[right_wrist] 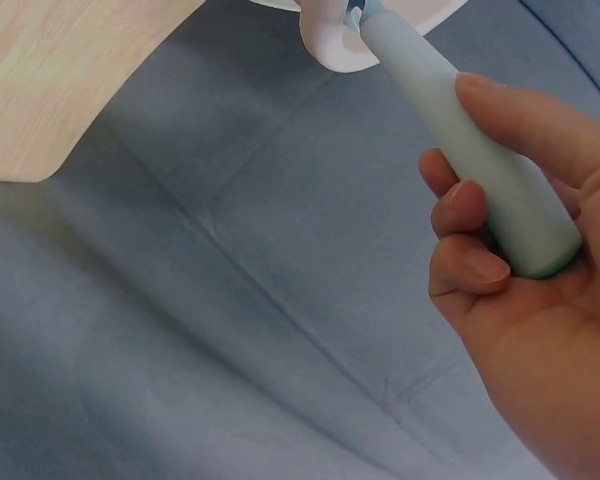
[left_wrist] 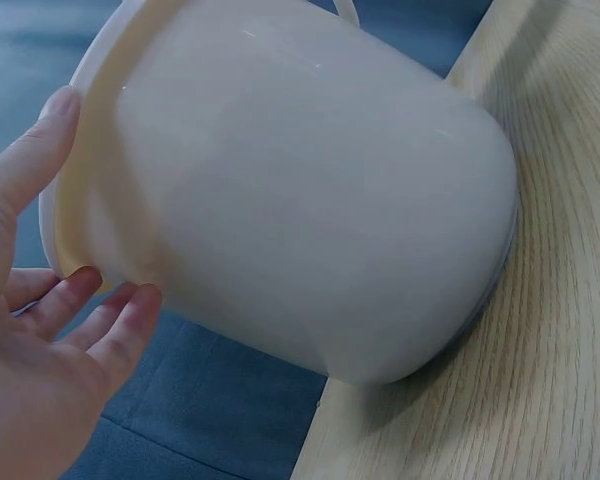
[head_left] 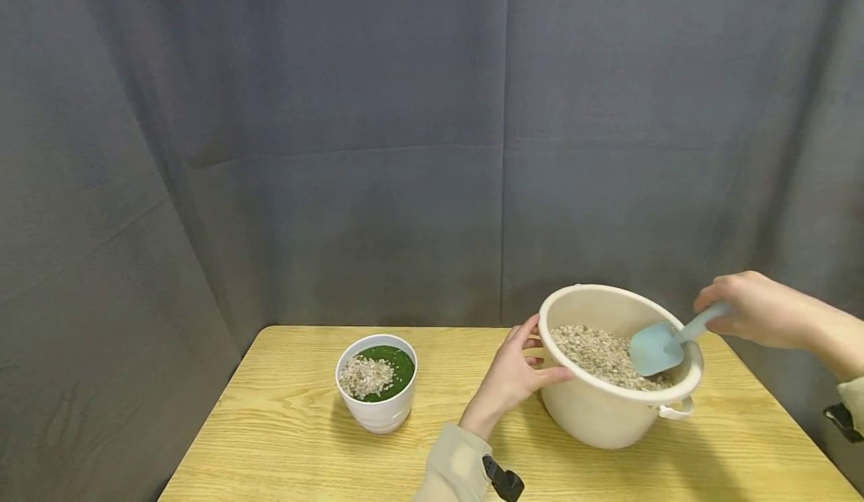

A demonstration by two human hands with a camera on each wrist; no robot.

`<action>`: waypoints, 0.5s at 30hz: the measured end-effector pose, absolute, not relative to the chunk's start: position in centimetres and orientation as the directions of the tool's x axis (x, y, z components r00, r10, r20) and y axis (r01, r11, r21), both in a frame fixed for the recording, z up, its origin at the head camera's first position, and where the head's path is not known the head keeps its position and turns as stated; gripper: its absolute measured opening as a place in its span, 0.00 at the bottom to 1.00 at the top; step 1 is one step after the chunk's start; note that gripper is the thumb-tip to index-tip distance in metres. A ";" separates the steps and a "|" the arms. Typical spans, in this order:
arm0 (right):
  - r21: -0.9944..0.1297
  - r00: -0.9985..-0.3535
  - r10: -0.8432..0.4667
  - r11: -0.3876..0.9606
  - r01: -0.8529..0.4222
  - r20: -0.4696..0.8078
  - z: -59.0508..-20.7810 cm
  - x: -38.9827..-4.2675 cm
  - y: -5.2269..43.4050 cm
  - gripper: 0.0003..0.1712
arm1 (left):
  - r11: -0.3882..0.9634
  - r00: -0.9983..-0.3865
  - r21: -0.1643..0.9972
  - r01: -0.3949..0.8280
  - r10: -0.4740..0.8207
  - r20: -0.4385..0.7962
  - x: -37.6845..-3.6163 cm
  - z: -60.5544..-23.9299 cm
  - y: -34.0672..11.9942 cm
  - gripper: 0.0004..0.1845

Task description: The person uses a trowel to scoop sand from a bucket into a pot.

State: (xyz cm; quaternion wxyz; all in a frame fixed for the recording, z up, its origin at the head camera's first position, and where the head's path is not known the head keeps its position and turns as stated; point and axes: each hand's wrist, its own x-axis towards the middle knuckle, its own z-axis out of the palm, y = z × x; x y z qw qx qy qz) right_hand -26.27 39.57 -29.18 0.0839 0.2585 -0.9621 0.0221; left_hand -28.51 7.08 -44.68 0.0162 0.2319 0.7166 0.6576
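Note:
A cream plastic bucket (head_left: pixel 594 419), tilted on the table, holds pale granular material like small gravel (head_left: pixel 594 352). My left hand (head_left: pixel 509 378) grips its near left rim. In the left wrist view the thumb (left_wrist: pixel 42 150) lies at the rim, with the fingertips against the outer wall. My right hand (head_left: pixel 756 311) holds a light blue scoop (head_left: pixel 656 348) by its handle, and the blade is inside the bucket over the gravel. In the right wrist view the fingers (right_wrist: pixel 470 265) curl round the handle (right_wrist: pixel 480 150).
Left of the bucket stands a white pot (head_left: pixel 381 416) with a dark green surface (head_left: pixel 398 363) inside, partly covered by a heap of pale gravel (head_left: pixel 367 377). Both containers are on a wooden table (head_left: pixel 283 427). Grey curtains (head_left: pixel 378 149) hang behind and beside it.

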 end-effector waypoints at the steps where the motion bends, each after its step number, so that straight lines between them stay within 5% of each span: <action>1: -0.008 -0.854 -0.492 0.866 -0.501 0.172 -29.4 -26.4 39.5 0.12 | 0.026 -0.893 0.950 0.310 0.351 0.282 -28.5 -44.7 7.1 0.51; 15: -0.142 -0.801 -0.505 0.811 -0.568 0.322 -33.8 -27.3 39.9 0.12 | 0.011 -0.888 0.950 0.312 0.360 0.287 -28.6 -45.1 6.6 0.50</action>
